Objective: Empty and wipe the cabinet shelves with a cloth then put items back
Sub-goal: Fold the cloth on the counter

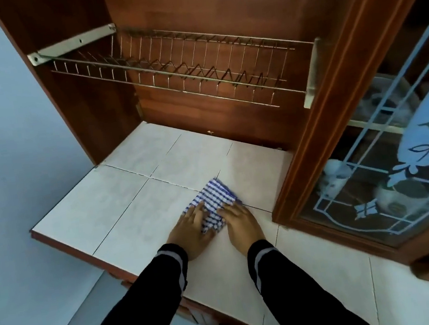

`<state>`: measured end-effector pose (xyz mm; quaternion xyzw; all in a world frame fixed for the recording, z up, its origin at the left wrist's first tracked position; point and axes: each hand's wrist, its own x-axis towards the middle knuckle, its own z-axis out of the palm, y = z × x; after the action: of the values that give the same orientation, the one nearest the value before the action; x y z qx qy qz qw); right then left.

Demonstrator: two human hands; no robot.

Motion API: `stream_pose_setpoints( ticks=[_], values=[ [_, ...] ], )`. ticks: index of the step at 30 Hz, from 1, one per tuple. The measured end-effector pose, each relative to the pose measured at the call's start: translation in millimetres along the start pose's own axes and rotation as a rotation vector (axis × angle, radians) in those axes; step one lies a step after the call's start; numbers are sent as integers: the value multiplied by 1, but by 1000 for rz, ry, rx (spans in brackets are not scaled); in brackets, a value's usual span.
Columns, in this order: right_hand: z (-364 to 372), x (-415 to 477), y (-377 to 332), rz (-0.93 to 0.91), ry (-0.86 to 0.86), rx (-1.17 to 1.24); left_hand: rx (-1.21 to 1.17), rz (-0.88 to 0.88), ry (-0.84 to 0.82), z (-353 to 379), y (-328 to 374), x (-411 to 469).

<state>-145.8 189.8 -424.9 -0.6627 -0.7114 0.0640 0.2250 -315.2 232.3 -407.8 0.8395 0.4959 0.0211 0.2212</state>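
Light: cool, bluish, soft and even, no hard source in view; dish rack (169, 73): wires fairly crisp, dull sheen on its metal brackets, wood behind it dim and reddish; below the rack: tiled surface (85, 223) brightest, shadows faint and soft-edged; right of the rack: glass door (376, 195) with pale blue glare, contents behind it smeared; far from the rack: straight edges bow and lean, wide-angle; slight softness overall.

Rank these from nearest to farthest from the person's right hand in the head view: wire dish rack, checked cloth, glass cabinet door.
1. checked cloth: touching the right hand, on the tiled counter.
2. glass cabinet door: just to the right.
3. wire dish rack: up at the back, inside the cabinet.
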Motion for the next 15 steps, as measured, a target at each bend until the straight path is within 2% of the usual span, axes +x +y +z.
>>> stream_pose_setpoints(
  ticks=[6,15],
  values=[
    [0,33,9,-39,97,34,37,42,-25,-15,-16,38],
    [-2,61,18,31,3,-16,-2,162,19,-19,-43,71]
  ],
)
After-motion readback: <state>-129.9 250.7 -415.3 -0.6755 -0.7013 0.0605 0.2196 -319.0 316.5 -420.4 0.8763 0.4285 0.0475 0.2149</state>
